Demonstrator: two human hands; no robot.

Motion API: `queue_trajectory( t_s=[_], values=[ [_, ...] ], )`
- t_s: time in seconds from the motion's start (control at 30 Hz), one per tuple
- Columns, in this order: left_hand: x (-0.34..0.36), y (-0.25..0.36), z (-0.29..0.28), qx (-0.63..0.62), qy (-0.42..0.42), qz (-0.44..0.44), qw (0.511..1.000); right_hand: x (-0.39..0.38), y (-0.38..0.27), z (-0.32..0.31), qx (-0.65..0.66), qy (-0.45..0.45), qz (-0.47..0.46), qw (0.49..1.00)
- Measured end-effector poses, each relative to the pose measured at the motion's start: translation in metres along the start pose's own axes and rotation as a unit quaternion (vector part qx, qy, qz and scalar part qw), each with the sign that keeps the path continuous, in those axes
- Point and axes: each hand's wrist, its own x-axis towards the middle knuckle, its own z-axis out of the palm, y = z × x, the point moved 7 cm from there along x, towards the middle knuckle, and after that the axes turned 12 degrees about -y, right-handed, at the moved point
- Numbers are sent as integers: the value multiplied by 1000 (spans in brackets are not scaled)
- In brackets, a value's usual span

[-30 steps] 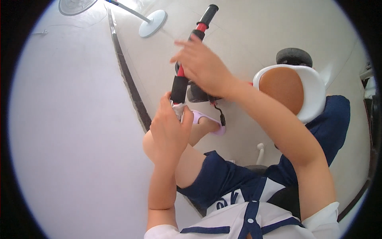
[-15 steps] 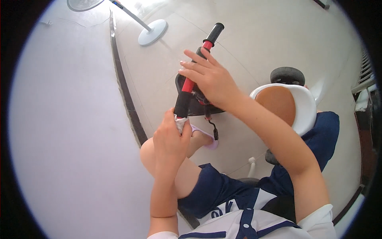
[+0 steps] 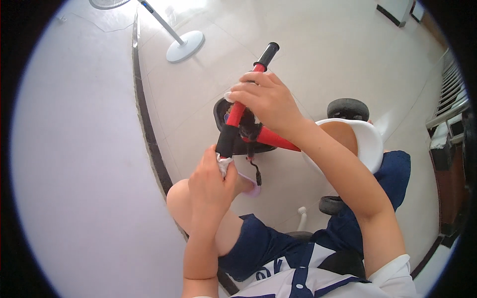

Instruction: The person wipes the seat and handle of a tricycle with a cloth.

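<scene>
A small tricycle stands in front of me, its red handlebar (image 3: 236, 114) running away from me between two black grips. At the near grip (image 3: 228, 141), my left hand (image 3: 211, 175) is closed around the grip's end with a crumpled white cloth or tissue (image 3: 224, 163) pressed there. Over the bar's red middle lies my right hand (image 3: 266, 102), its fingers curled round it. A small white bit shows at its fingertips, too small to name. Beyond that hand the far grip (image 3: 269, 54) is free. Below the bar sits a black basket or tray (image 3: 218, 111), partly hidden.
My right forearm crosses the white seat (image 3: 370, 141) with its brown pad. Black wheels (image 3: 348, 108) flank the seat. A white fan base (image 3: 185, 46) stands at the far left, beside the white wall (image 3: 89, 164). A metal rack (image 3: 449, 99) is at the right.
My right hand's fingers, stretched out before, now curl round the bar. The view has shifted, so the red frame tube and more of the right side show. My left hand keeps its hold.
</scene>
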Motion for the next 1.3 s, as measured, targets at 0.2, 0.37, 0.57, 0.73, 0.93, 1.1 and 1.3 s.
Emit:
queue_trajectory(
  t_s=[0.2,0.37,0.57,0.73,0.93,1.1,1.3],
  values=[
    [0,2,-3,-22,-4,7,1000,7,62,-11,112,92,172,974],
    [1,3,-3,-23,-5,12,1000,-2,64,7,32,58,153,986],
    [-1,3,-5,-9,5,19,1000,-2,58,0,72,54,129,987],
    [0,3,-2,-27,-9,-4,1000,9,66,1,90,-13,142,986],
    [-1,3,-5,-7,7,-10,1000,-6,44,2,42,14,155,987],
    [1,3,-5,-8,14,7,1000,-62,62,27,99,-71,250,961],
    [0,3,-4,-23,10,4,1000,-54,69,-9,192,121,299,927]
  ],
)
